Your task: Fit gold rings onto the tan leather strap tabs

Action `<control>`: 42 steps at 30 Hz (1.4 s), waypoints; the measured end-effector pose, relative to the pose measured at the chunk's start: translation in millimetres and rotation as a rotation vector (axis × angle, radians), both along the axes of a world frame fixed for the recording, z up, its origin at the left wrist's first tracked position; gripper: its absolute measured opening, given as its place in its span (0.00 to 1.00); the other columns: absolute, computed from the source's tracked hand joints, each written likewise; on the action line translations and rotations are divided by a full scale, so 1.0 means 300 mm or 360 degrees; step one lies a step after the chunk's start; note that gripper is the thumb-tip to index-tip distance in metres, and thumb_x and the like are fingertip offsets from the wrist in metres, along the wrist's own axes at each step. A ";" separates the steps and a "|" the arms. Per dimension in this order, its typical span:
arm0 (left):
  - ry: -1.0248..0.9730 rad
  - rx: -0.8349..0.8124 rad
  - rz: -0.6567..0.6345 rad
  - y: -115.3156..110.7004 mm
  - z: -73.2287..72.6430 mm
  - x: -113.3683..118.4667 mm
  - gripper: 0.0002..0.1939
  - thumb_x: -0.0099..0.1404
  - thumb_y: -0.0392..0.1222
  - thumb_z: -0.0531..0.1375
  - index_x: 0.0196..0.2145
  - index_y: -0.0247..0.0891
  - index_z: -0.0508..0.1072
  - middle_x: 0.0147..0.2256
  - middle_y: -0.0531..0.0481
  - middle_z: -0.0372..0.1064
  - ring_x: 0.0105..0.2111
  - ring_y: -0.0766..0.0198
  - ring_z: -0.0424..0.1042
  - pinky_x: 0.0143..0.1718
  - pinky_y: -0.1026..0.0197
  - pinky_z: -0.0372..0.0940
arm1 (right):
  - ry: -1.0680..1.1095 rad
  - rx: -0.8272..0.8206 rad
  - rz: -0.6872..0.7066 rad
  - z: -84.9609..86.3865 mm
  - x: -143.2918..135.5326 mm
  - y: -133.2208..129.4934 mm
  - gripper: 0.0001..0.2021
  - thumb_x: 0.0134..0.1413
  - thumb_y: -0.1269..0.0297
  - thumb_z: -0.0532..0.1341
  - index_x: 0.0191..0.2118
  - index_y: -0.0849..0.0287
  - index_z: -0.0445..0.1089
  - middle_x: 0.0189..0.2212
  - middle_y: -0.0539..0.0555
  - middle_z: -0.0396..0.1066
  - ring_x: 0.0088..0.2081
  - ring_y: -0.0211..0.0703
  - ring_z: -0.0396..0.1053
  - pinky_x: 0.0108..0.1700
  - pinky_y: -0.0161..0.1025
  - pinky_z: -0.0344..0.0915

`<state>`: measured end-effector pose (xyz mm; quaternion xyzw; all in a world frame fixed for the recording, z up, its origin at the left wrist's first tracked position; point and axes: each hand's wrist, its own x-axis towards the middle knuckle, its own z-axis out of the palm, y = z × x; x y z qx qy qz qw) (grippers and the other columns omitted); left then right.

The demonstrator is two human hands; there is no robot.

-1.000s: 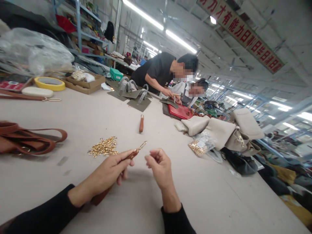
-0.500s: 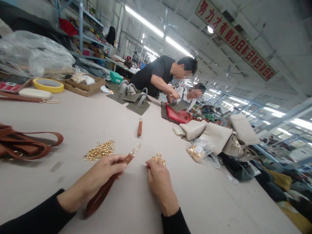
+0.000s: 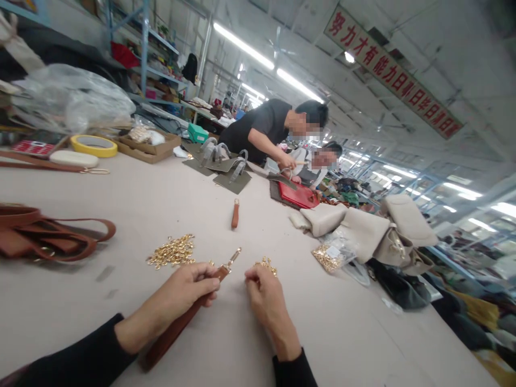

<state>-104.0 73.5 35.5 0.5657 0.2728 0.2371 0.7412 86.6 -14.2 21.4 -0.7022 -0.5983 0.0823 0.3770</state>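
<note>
Pinched between the thumb and fingers of my left hand (image 3: 193, 290) is a brown leather strap (image 3: 177, 330). A gold clasp (image 3: 233, 259) sticks out of its upper end, pointing toward the right. My right hand (image 3: 264, 295) has its fingertips drawn together just in front of a small heap of gold hardware pieces (image 3: 266, 264); whatever they pinch is too small to make out. Beyond my left hand lies a larger heap of gold hardware pieces (image 3: 172, 250). Farther out, a short brown leather tab (image 3: 235, 216) with a gold ring rests on the table.
Brown straps (image 3: 52, 236) lie at left, below a yellow tape roll (image 3: 94, 145) and a cardboard box (image 3: 149, 149). On the right are a bag of gold pieces (image 3: 328, 259) and cream handbags (image 3: 358, 228). Across the table (image 3: 342, 328), a co-worker (image 3: 262, 126) handles grey-green panels.
My left hand has turned the strap, so the clasp now shows edge-on. My right hand has drawn slightly back from the small heap, fingertips together. The whole view has shifted a little.
</note>
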 end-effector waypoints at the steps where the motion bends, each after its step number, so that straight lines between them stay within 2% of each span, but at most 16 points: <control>1: -0.0012 0.0008 -0.0016 -0.003 -0.003 0.003 0.16 0.51 0.51 0.63 0.27 0.35 0.66 0.22 0.53 0.64 0.23 0.63 0.63 0.28 0.63 0.59 | 0.0193 0.0087 0.0023 0.006 -0.013 0.001 0.04 0.54 0.75 0.58 0.33 0.59 0.68 0.30 0.51 0.70 0.34 0.41 0.66 0.39 0.38 0.61; 4: -0.0004 0.0050 0.0017 -0.013 -0.018 0.005 0.15 0.52 0.50 0.62 0.27 0.34 0.67 0.23 0.53 0.64 0.22 0.64 0.64 0.27 0.63 0.59 | 0.0611 0.0296 0.0109 0.024 -0.073 0.000 0.03 0.57 0.68 0.61 0.32 0.58 0.67 0.31 0.50 0.69 0.35 0.40 0.67 0.39 0.36 0.63; 6: -0.0022 0.0093 0.0066 -0.020 -0.027 0.003 0.14 0.54 0.49 0.61 0.29 0.34 0.68 0.23 0.53 0.64 0.22 0.64 0.64 0.26 0.63 0.58 | 0.0684 0.0382 0.0216 0.034 -0.117 -0.002 0.03 0.57 0.67 0.61 0.33 0.58 0.67 0.32 0.51 0.70 0.38 0.40 0.68 0.42 0.37 0.64; 9: -0.0062 0.0222 0.0141 -0.030 -0.030 -0.002 0.14 0.58 0.49 0.61 0.30 0.34 0.68 0.24 0.53 0.64 0.23 0.64 0.63 0.25 0.64 0.57 | 0.0551 0.0483 0.0325 0.043 -0.164 -0.002 0.03 0.58 0.71 0.60 0.34 0.57 0.67 0.33 0.50 0.71 0.38 0.39 0.69 0.43 0.37 0.64; 14: 0.0005 0.0434 0.0256 -0.042 -0.023 -0.007 0.13 0.63 0.49 0.59 0.33 0.35 0.72 0.27 0.51 0.67 0.25 0.63 0.64 0.26 0.64 0.60 | 0.0199 0.0628 0.0321 0.038 -0.172 0.006 0.07 0.57 0.76 0.59 0.33 0.57 0.68 0.32 0.50 0.71 0.36 0.38 0.69 0.40 0.36 0.65; 19: 0.0015 0.0460 0.0282 -0.051 -0.025 -0.004 0.10 0.63 0.46 0.59 0.34 0.35 0.75 0.27 0.53 0.68 0.25 0.64 0.63 0.26 0.64 0.58 | 0.0099 0.0649 0.0331 0.026 -0.163 0.009 0.08 0.57 0.78 0.59 0.34 0.56 0.67 0.33 0.49 0.72 0.38 0.38 0.70 0.41 0.36 0.65; 27: -0.0072 0.0483 0.0246 -0.057 -0.033 0.000 0.09 0.64 0.42 0.57 0.36 0.36 0.75 0.31 0.50 0.71 0.29 0.61 0.66 0.31 0.63 0.60 | 0.0021 0.0679 0.0333 0.038 -0.170 0.005 0.08 0.56 0.78 0.58 0.32 0.57 0.68 0.32 0.50 0.72 0.37 0.39 0.70 0.41 0.37 0.66; 33: -0.0067 0.0580 0.0238 -0.055 -0.024 -0.003 0.09 0.64 0.41 0.57 0.37 0.37 0.76 0.33 0.50 0.73 0.33 0.59 0.69 0.35 0.62 0.62 | 0.0051 0.0676 0.0281 0.041 -0.179 0.002 0.08 0.56 0.78 0.58 0.33 0.57 0.68 0.31 0.51 0.72 0.36 0.39 0.70 0.40 0.37 0.66; 38: -0.0060 0.0669 0.0264 -0.052 -0.018 -0.005 0.09 0.64 0.40 0.56 0.36 0.38 0.76 0.33 0.50 0.73 0.35 0.58 0.70 0.38 0.61 0.62 | 0.0220 0.0592 0.0150 0.032 -0.187 -0.002 0.04 0.57 0.73 0.60 0.35 0.58 0.69 0.32 0.51 0.72 0.36 0.39 0.71 0.40 0.36 0.67; 42: -0.0089 0.0543 0.0223 -0.053 -0.019 -0.002 0.10 0.64 0.42 0.57 0.38 0.36 0.76 0.33 0.49 0.73 0.32 0.59 0.69 0.34 0.62 0.62 | 0.0250 0.0591 0.0193 0.032 -0.178 -0.002 0.04 0.57 0.73 0.60 0.35 0.57 0.69 0.33 0.50 0.72 0.36 0.38 0.71 0.40 0.36 0.66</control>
